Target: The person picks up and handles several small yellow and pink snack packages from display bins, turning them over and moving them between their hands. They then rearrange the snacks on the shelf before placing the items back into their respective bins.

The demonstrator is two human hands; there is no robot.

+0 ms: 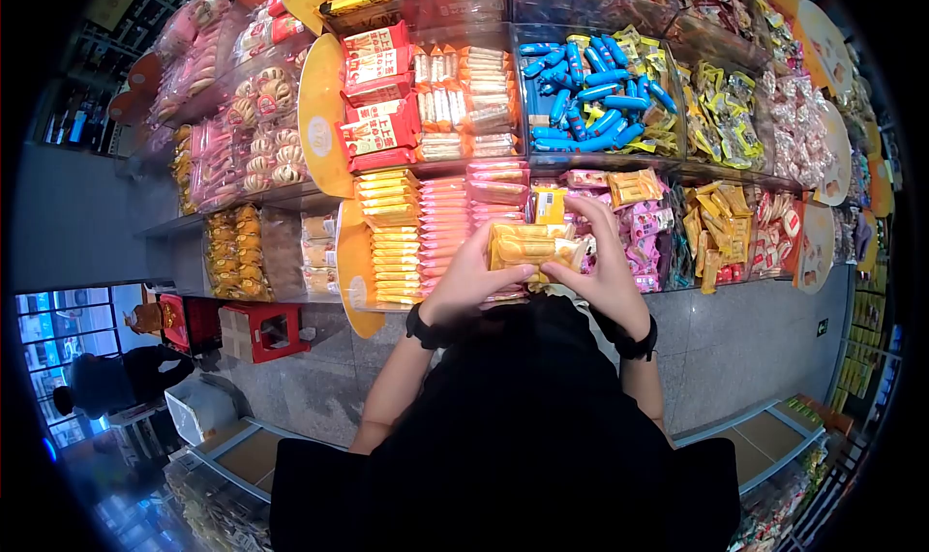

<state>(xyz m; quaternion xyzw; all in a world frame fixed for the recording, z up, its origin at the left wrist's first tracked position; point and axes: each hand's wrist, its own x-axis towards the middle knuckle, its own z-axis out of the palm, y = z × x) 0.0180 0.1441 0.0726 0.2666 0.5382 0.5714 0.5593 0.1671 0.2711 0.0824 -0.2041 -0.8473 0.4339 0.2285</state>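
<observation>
Between the grasping fingers of left hand [469, 277] and right hand [602, 262] sits a yellow, oblong, plastic-wrapped packet [525, 244]. It looks light, slick, crushable: hold both ends gently.

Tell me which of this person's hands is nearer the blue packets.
Right. The right hand is almost directly below the blue packets in the picture; the left hand is below and off to their left. Both touch a yellow packet.

yellow packet [525, 246] | glossy (pale oblong shapes show) | crosswise | between left hand [468, 277], right hand [608, 269]
</observation>
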